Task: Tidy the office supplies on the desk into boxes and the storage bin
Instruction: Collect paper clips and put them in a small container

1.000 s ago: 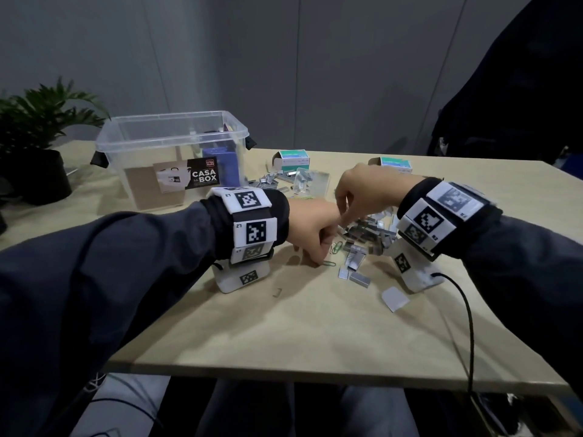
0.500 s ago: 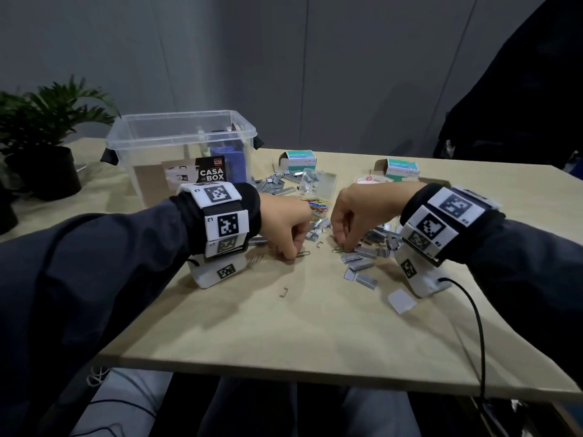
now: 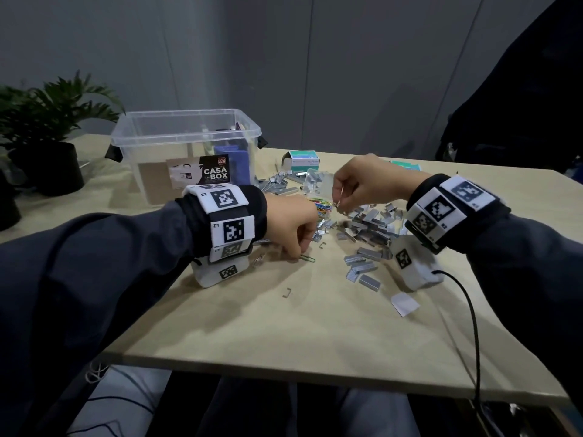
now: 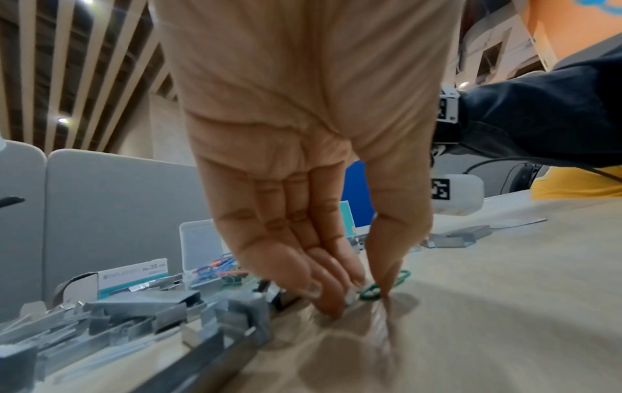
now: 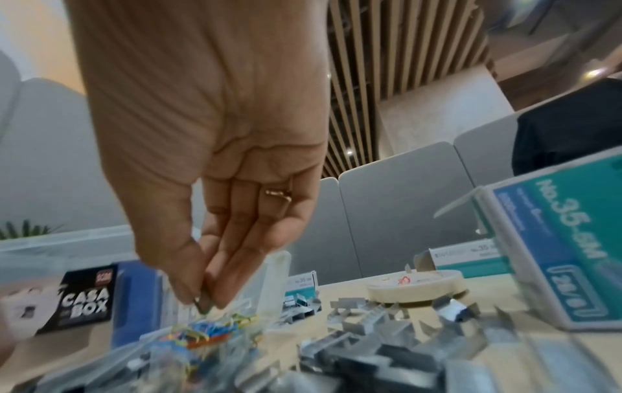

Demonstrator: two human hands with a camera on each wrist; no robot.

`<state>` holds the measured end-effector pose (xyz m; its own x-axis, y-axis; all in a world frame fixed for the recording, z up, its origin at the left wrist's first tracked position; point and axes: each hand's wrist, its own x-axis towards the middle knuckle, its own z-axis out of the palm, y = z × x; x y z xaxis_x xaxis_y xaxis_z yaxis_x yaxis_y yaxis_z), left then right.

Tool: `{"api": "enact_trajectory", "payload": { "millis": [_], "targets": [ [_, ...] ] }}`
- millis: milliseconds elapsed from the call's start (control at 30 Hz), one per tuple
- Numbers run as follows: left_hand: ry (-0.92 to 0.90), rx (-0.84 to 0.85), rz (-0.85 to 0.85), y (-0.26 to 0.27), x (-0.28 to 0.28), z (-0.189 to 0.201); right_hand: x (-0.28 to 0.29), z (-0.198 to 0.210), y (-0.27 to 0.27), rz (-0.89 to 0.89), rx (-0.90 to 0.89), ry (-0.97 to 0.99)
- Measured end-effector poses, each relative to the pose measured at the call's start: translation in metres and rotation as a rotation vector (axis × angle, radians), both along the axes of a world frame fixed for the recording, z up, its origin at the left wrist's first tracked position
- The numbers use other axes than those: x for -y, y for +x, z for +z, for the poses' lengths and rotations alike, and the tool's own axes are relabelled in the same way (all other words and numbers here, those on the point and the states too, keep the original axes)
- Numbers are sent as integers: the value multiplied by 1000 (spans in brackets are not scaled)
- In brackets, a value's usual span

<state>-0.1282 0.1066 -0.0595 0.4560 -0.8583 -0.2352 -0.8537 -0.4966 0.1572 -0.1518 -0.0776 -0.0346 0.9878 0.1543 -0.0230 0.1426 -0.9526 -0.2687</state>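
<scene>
My left hand [image 3: 301, 252] is down on the desk, thumb and fingertips pinching a green paper clip [image 3: 307, 258] that lies flat; the left wrist view shows the same green paper clip [image 4: 383, 285] under the thumb tip. My right hand [image 3: 339, 207] is raised above the desk and pinches a small dark paper clip [image 5: 202, 307] between thumb and fingers. It hangs just over the small clear box [image 5: 272, 279] of coloured paper clips [image 5: 208, 335]. Grey staple strips [image 3: 369, 222] lie scattered under and between both hands.
The clear storage bin [image 3: 189, 146] stands at the back left, holding a blue item. Teal staple boxes [image 3: 304, 160] sit behind the pile, one staple box [image 5: 555, 266] close on the right. A tape roll [image 5: 415, 285], a loose staple [image 3: 287, 292], a white paper scrap [image 3: 404, 304] and a potted plant [image 3: 47, 137] are around.
My right hand has risen from the staple pile with a clip and moved back toward the clear clip box. My left hand has stayed low at the green clip.
</scene>
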Motion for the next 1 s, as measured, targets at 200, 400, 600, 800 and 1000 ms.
{"api": "enact_trajectory", "payload": {
  "millis": [200, 400, 600, 800, 1000],
  "targets": [
    [18, 7, -4, 1, -2, 0, -4, 2, 20, -86, 16, 125],
    [12, 1, -7, 4, -4, 0, -10, -3, 39, -120, 22, 60],
    [-7, 23, 6, 5, -4, -1, -18, -9, 48, -114, 54, -24],
    [29, 34, -10, 8, -5, -1, -14, -3, 46, -249, 268, -9],
    [5, 3, -24, 9, -8, 1, -16, -3, 22, -164, 167, -53]
  ]
}}
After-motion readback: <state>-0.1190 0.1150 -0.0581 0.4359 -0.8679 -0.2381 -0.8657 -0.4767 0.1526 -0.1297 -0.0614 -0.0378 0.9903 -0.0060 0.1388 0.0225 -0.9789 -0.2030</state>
